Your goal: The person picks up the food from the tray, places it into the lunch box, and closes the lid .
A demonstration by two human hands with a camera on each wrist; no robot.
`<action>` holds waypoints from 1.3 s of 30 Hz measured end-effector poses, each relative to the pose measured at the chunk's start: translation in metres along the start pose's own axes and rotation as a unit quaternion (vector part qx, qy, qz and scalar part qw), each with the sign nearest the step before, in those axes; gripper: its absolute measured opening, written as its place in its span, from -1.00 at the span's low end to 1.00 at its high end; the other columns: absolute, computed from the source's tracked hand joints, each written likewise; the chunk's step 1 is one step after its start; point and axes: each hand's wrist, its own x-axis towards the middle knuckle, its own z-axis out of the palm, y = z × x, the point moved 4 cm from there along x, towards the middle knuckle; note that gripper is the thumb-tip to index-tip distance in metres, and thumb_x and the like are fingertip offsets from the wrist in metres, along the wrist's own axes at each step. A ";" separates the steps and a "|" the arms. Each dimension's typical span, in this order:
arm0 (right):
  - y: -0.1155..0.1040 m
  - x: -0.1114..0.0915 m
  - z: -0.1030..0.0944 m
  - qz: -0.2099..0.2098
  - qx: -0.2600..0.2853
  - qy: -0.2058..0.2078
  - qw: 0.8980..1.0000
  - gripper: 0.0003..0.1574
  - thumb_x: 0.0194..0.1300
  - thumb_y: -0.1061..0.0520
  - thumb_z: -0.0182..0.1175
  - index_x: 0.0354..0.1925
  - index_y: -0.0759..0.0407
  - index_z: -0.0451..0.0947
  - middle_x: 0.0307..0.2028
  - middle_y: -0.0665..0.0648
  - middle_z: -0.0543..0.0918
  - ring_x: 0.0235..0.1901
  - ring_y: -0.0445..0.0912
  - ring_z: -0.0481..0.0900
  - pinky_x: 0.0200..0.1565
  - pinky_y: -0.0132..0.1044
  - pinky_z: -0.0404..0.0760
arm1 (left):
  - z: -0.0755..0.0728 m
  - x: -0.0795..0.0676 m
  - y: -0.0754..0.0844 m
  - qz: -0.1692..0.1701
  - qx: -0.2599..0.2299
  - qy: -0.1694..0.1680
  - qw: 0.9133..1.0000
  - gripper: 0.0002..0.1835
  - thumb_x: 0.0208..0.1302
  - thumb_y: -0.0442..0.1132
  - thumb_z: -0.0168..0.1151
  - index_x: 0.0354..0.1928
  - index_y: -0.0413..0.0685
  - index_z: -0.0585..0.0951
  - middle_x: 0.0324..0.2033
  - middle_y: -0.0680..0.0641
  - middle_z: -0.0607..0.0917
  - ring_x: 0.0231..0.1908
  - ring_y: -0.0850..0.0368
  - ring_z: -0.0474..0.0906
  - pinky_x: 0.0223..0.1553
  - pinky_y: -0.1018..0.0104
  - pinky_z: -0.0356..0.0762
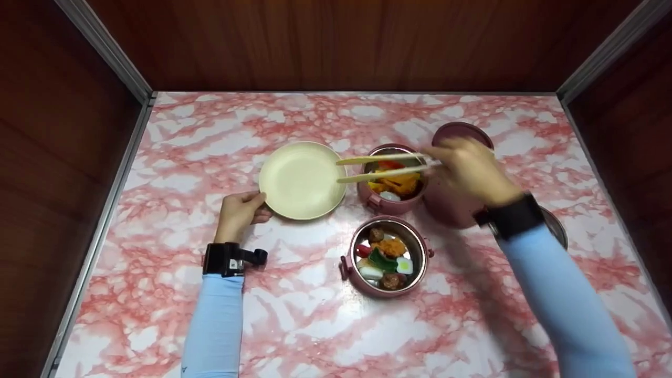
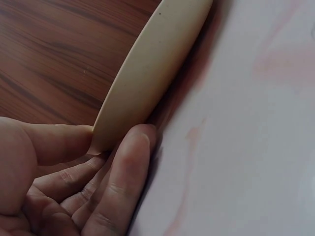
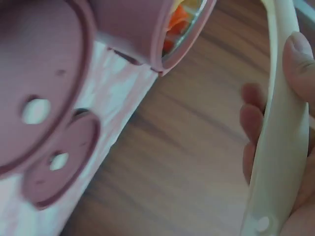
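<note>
At its left edge, my left hand (image 1: 239,212) pinches a pale cream plate (image 1: 302,181) between thumb and fingers. The left wrist view shows the thumb on the rim of the plate (image 2: 142,73) and fingers beneath it. My right hand (image 1: 472,168), blurred, holds pale yellow tongs (image 3: 278,147) by the handle. The two tong arms are spread, with nothing between the tips, which overlap the plate's right edge. Under the tongs stands a pink lunch container (image 1: 394,206) with orange, yellow and red food pieces (image 1: 396,184) inside.
Nearer me, a second pink container (image 1: 386,292) holds meatballs, an egg piece, a green leaf and other food. Pink lids (image 1: 462,128) lie under and beyond my right hand. A round metal-rimmed item (image 1: 559,231) is partly behind my right wrist. Wood-patterned walls (image 1: 336,47) enclose the marbled table.
</note>
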 end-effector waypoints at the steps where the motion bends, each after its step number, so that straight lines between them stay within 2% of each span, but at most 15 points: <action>1: 0.000 0.015 0.005 -0.015 0.012 -0.017 1.000 -0.49 0.12 0.20 0.46 0.08 0.19 0.66 -0.32 0.24 0.65 -0.38 0.13 0.58 -0.34 0.06 0.56 | 0.000 0.000 0.000 0.002 0.001 0.002 1.000 -0.55 0.42 -0.25 0.22 0.21 -0.45 0.50 -0.35 -0.20 0.71 -0.48 0.11 0.71 -0.32 0.29 0.72; 5: -0.001 0.071 0.031 -0.052 0.048 -0.085 0.994 -0.56 0.14 0.22 0.45 0.02 0.26 0.66 -0.29 0.24 0.67 -0.37 0.12 0.61 -0.32 0.02 0.62 | 0.000 0.001 0.001 0.000 -0.007 0.007 1.000 -0.55 0.42 -0.27 0.21 0.21 -0.45 0.50 -0.39 -0.19 0.70 -0.50 0.12 0.69 -0.36 0.31 0.72; 8: -0.005 0.106 0.055 -0.048 0.070 -0.140 0.987 -0.62 0.17 0.23 0.42 -0.01 0.24 0.67 -0.24 0.25 0.69 -0.30 0.11 0.64 -0.22 0.00 0.65 | 0.000 0.001 0.001 -0.003 -0.012 0.011 1.000 -0.57 0.41 -0.28 0.21 0.20 -0.45 0.51 -0.41 -0.20 0.70 -0.52 0.11 0.69 -0.38 0.31 0.71; 12: -0.011 0.140 0.087 -0.028 0.086 -0.204 0.975 -0.66 0.17 0.20 0.43 -0.05 0.20 0.70 -0.18 0.21 0.73 -0.18 0.10 0.66 -0.05 -0.04 0.62 | -0.001 0.001 0.001 -0.006 -0.011 0.014 1.000 -0.57 0.41 -0.28 0.21 0.19 -0.45 0.52 -0.42 -0.23 0.70 -0.52 0.10 0.69 -0.39 0.30 0.72; 16: -0.012 0.162 0.116 -0.008 0.073 -0.266 0.961 -0.62 0.13 0.20 0.46 -0.04 0.17 0.71 -0.15 0.18 0.75 -0.13 0.10 0.65 -0.01 -0.04 0.59 | -0.002 0.001 0.002 -0.006 -0.010 0.016 1.000 -0.58 0.41 -0.29 0.21 0.19 -0.45 0.52 -0.42 -0.25 0.71 -0.52 0.09 0.69 -0.38 0.28 0.72; 18: -0.012 0.168 0.127 0.011 0.054 -0.303 0.951 -0.63 0.12 0.21 0.47 -0.05 0.14 0.71 -0.15 0.15 0.75 -0.12 0.08 0.64 0.00 -0.01 0.57 | -0.003 0.001 0.002 -0.008 -0.007 0.016 1.000 -0.58 0.41 -0.29 0.21 0.19 -0.45 0.52 -0.41 -0.26 0.71 -0.51 0.09 0.69 -0.37 0.28 0.72; 22: -0.016 0.176 0.143 0.028 0.006 -0.361 0.932 -0.73 0.11 0.25 0.44 -0.17 0.06 0.74 -0.18 0.11 0.74 -0.16 0.06 0.60 0.02 0.07 0.52 | -0.002 0.001 0.002 -0.012 -0.005 0.015 1.000 -0.57 0.41 -0.28 0.21 0.20 -0.45 0.51 -0.40 -0.26 0.71 -0.51 0.09 0.69 -0.36 0.27 0.72; 24: -0.020 0.179 0.147 0.028 -0.006 -0.373 0.927 -0.77 0.12 0.25 0.42 -0.20 0.05 0.75 -0.19 0.12 0.73 -0.18 0.06 0.59 0.02 0.06 0.52 | -0.002 0.002 0.002 -0.013 -0.007 0.013 1.000 -0.56 0.41 -0.28 0.21 0.20 -0.45 0.50 -0.39 -0.26 0.71 -0.51 0.09 0.69 -0.36 0.28 0.72; 28: -0.024 0.177 0.145 0.026 -0.014 -0.378 0.925 -0.84 0.26 0.08 0.36 -0.18 0.05 0.76 -0.19 0.14 0.74 -0.21 0.07 0.60 -0.06 0.02 0.56 | 0.002 0.003 0.001 -0.008 -0.009 0.008 1.000 -0.56 0.41 -0.28 0.22 0.20 -0.46 0.50 -0.38 -0.28 0.71 -0.51 0.09 0.69 -0.35 0.28 0.72; 32: -0.024 0.179 0.125 0.030 -0.001 -0.373 0.927 -0.68 0.31 -0.04 0.33 -0.05 0.09 0.72 -0.10 0.15 0.71 -0.13 0.10 0.60 -0.04 0.03 0.55 | 0.002 0.003 0.001 -0.003 -0.007 0.008 1.000 -0.56 0.41 -0.28 0.22 0.20 -0.46 0.51 -0.36 -0.28 0.71 -0.50 0.09 0.69 -0.35 0.27 0.72; 34: -0.024 0.180 0.105 0.029 0.011 -0.348 0.937 -0.65 0.30 0.03 0.33 0.02 0.12 0.68 -0.06 0.18 0.70 -0.09 0.12 0.60 -0.01 0.02 0.56 | 0.001 0.002 0.000 -0.003 -0.007 0.007 1.000 -0.55 0.41 -0.29 0.22 0.21 -0.46 0.49 -0.35 -0.27 0.71 -0.50 0.10 0.69 -0.35 0.27 0.72; 36: -0.025 0.179 0.079 0.034 0.028 -0.302 0.952 -0.61 0.31 0.11 0.32 0.09 0.15 0.66 -0.02 0.18 0.70 -0.06 0.11 0.62 0.01 0.01 0.57 | -0.002 0.001 0.000 -0.004 -0.010 0.009 1.000 -0.55 0.41 -0.29 0.22 0.22 -0.46 0.48 -0.34 -0.27 0.71 -0.50 0.10 0.69 -0.35 0.27 0.72; 39: -0.024 0.165 0.029 0.049 0.048 -0.189 0.980 -0.68 0.35 0.12 0.27 0.05 0.16 0.69 -0.07 0.17 0.73 -0.16 0.09 0.67 -0.09 0.00 0.61 | -0.002 0.002 0.000 -0.005 -0.009 0.009 1.000 -0.55 0.41 -0.29 0.22 0.22 -0.46 0.49 -0.35 -0.26 0.71 -0.50 0.10 0.69 -0.34 0.27 0.72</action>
